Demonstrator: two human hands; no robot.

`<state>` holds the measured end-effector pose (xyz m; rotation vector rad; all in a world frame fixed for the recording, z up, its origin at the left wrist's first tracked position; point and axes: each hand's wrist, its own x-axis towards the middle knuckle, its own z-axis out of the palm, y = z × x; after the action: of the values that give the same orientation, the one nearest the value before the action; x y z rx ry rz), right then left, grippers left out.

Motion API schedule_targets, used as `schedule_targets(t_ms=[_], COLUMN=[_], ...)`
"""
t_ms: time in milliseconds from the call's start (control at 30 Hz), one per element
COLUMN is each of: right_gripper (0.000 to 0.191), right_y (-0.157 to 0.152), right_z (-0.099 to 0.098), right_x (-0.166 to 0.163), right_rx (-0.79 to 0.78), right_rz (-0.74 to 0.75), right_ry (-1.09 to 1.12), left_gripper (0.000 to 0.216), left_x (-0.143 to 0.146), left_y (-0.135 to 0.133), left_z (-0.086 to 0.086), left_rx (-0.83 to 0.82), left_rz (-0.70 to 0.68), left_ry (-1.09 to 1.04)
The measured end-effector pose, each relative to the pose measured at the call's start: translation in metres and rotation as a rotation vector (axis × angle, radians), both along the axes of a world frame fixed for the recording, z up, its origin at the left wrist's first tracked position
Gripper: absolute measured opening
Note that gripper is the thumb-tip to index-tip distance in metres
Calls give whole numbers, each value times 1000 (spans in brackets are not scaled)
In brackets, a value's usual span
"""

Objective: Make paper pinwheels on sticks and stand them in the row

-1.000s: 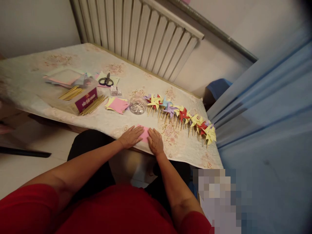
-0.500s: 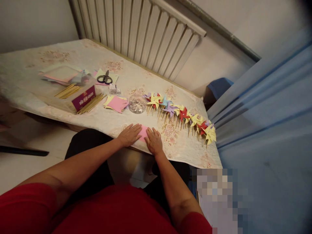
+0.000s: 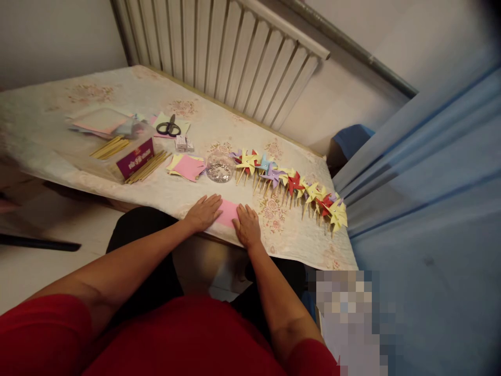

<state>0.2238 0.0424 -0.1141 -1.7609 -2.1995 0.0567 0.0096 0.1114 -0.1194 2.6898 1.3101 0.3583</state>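
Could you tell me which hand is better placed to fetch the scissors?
Probably the left hand: it rests on the left of the pink paper, nearer the scissors than the right hand.

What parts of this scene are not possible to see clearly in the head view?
- Pink paper, head view: its sides lie under the left hand and the right hand.
- Purple label, head view: the print is too small to read.
- Clear dish, head view: the contents are too small to tell.
- Pixelated patch, head view: it hides whatever is at the lower right.
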Motion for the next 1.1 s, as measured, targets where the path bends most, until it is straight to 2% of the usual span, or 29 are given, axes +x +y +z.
schedule_targets(t_ms=[167, 267, 767, 1100], right_gripper=[46, 46, 38, 40], right_y=[1, 0, -4, -4], right_z=[-10, -12, -1, -2], right_x=[6, 8, 4, 7], right_rx=[90, 113, 61, 48], right_rz=[-100, -93, -1, 40], right_ry=[155, 187, 53, 8], left_gripper=[54, 56, 48, 51], left_x=[-9, -11, -12, -14], left_y=[5, 7, 1, 3], left_z=[0, -1, 5, 6], left_rx=[-44, -69, -21, -59], left_rz=[63, 80, -23, -53], left_ry=[-62, -96, 11, 60])
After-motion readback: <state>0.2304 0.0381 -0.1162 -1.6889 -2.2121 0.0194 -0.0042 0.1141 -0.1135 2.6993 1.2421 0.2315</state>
